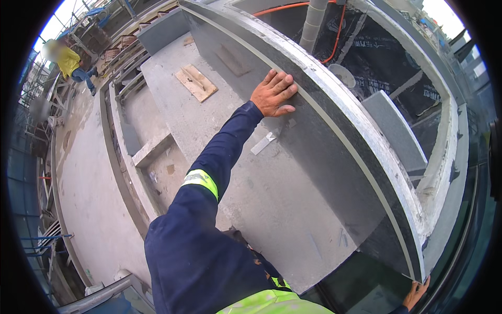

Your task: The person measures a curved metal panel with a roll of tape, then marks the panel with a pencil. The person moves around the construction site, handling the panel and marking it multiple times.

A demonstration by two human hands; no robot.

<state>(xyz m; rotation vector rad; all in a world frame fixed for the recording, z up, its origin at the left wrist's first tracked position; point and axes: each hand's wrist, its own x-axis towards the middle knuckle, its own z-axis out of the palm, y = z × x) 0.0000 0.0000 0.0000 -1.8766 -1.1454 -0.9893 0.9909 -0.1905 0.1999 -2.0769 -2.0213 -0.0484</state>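
A long dark grey stone slab (327, 165) with a pale strip along it stands on edge against a curved, whitish wall rim. My left hand (274, 95) lies against the slab's face near the pale strip, palm down with its fingers stretched out. At the slab's near right end, my right hand (417, 294) has its fingers closed round the bottom corner; part of that hand is cut off by the dark picture rim. Below my left hand, a small flat whitish piece (263, 143) lies on the grey ledge (272, 193).
A wooden float (196, 82) rests farther along the ledge. Behind the wall rim are a loose grey slab (396, 130), black sheeting (376, 49), a pipe (314, 23) and an orange hose (337, 39). A person in a yellow top (70, 62) is at far left, near metal framing.
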